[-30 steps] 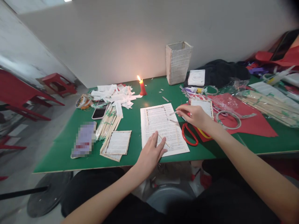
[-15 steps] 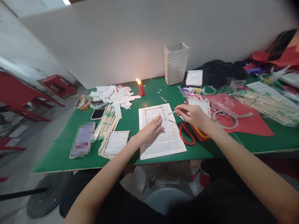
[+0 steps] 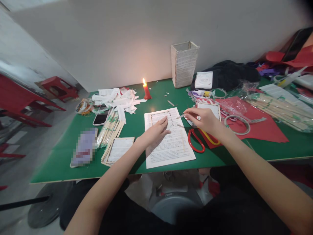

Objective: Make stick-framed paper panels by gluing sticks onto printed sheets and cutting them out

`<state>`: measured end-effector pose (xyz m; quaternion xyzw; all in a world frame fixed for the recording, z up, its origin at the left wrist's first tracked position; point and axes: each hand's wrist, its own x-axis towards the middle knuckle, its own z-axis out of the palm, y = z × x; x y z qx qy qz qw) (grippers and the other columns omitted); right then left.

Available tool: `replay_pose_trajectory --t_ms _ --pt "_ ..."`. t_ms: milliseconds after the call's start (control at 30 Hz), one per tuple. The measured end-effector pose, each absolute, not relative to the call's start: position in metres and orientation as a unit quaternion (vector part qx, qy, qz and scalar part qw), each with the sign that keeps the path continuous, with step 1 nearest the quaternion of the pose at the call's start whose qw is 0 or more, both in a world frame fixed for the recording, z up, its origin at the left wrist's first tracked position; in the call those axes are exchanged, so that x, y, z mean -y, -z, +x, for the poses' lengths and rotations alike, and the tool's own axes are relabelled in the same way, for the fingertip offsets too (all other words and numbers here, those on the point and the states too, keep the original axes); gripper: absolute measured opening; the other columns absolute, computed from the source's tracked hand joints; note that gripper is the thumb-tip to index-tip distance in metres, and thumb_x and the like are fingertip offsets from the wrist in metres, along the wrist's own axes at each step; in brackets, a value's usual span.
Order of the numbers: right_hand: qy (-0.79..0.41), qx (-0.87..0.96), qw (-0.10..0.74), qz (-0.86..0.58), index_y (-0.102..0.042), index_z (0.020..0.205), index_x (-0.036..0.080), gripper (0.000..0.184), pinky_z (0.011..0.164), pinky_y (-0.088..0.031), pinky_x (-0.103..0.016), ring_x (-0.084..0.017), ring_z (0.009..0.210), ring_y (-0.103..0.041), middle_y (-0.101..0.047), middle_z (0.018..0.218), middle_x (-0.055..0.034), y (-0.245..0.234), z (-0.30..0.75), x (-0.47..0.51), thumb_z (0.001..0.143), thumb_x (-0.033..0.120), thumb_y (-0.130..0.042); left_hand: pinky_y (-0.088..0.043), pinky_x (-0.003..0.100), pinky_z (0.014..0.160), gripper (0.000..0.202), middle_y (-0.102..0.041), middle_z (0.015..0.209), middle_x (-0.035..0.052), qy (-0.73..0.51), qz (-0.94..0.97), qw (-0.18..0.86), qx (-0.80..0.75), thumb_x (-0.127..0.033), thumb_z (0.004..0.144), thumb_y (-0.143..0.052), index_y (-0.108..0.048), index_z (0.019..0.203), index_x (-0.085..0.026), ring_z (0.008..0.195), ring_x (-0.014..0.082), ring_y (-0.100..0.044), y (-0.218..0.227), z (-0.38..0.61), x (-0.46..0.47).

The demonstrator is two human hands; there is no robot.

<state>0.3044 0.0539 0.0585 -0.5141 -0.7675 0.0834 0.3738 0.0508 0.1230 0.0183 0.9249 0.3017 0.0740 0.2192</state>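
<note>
My left hand [image 3: 158, 127] lies flat, fingers stretched out, on a printed sheet of paper [image 3: 168, 156]. Under its fingertips is a rectangle of thin sticks [image 3: 160, 113] on the sheet, partly hidden by the hand. Between thumb and fingertips, my right hand [image 3: 202, 119] pinches a thin greyish strip [image 3: 180, 116], held at the sheet's right side. Another short strip [image 3: 180, 126] rests just below it. Beside the sheet, under my right wrist, is a red loop handle [image 3: 195, 141] with a yellow one [image 3: 211, 138] next to it.
A lit red candle [image 3: 146, 92] burns behind white paper scraps [image 3: 117, 98]. Bundled sticks [image 3: 111, 129], a phone [image 3: 100, 118] and a stick-framed panel [image 3: 119, 150] lie left. A tall paper-covered box [image 3: 185, 67] stands at the back. Tape [image 3: 237, 125] and red paper [image 3: 266, 130] lie right.
The view has shifted slightly. My left hand stays flat on the sheet, and my right hand still pinches the strip in nearly the same spot.
</note>
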Motion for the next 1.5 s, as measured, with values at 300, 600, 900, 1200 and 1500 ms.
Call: replay_pose_trajectory --t_ms 300,600,900,1200,1500 --pt "-0.086 0.765 0.377 -0.514 -0.071 0.096 0.02 0.02 0.063 -0.051 -0.03 -0.018 0.07 -0.068 -0.077 0.09 -0.0066 -0.059 0.305 -0.053 0.096 0.029 -0.053 -0.034 0.046 0.119 0.058 -0.025 0.163 0.0155 -0.102 0.92 0.226 -0.302 -0.04 0.1 -0.05 -0.037 0.15 -0.015 0.149 0.0307 -0.03 -0.02 0.065 -0.131" --pt "-0.088 0.763 0.378 -0.516 -0.071 0.097 0.021 0.02 0.064 -0.051 -0.029 -0.019 0.069 -0.068 -0.077 0.088 -0.0058 -0.061 0.305 -0.053 0.096 0.03 -0.053 -0.027 0.047 0.123 0.065 -0.025 0.163 0.0178 -0.124 0.907 0.245 -0.318 -0.039 0.099 -0.054 -0.03 0.154 -0.013 0.151 0.0291 -0.024 -0.014 0.07 -0.131" --pt "-0.085 0.765 0.375 -0.516 -0.071 0.097 0.021 0.021 0.065 -0.053 -0.031 -0.02 0.07 -0.069 -0.077 0.09 -0.0069 -0.06 0.305 -0.053 0.096 0.031 -0.053 -0.027 0.048 0.123 0.054 -0.027 0.164 0.0114 -0.134 0.905 0.258 -0.309 -0.03 0.101 -0.047 -0.033 0.152 -0.02 0.151 0.0274 -0.025 -0.012 0.07 -0.133" --pt "-0.091 0.764 0.379 -0.514 -0.071 0.098 0.02 0.02 0.065 -0.053 -0.031 -0.02 0.071 -0.069 -0.077 0.09 -0.0072 -0.06 0.305 -0.052 0.095 0.029 -0.053 -0.026 0.047 0.123 0.052 -0.03 0.162 0.0146 -0.134 0.906 0.251 -0.313 -0.034 0.102 -0.043 -0.038 0.15 -0.013 0.15 0.0268 -0.027 -0.017 0.072 -0.13" --pt "-0.094 0.76 0.384 -0.516 -0.072 0.097 0.021 0.02 0.064 -0.053 -0.03 -0.019 0.069 -0.069 -0.077 0.089 -0.0064 -0.06 0.305 -0.051 0.095 0.03 -0.054 -0.025 0.049 0.123 0.057 -0.028 0.163 0.0141 -0.134 0.905 0.256 -0.313 -0.04 0.101 -0.048 -0.038 0.151 -0.016 0.151 0.0277 -0.024 -0.017 0.073 -0.13"
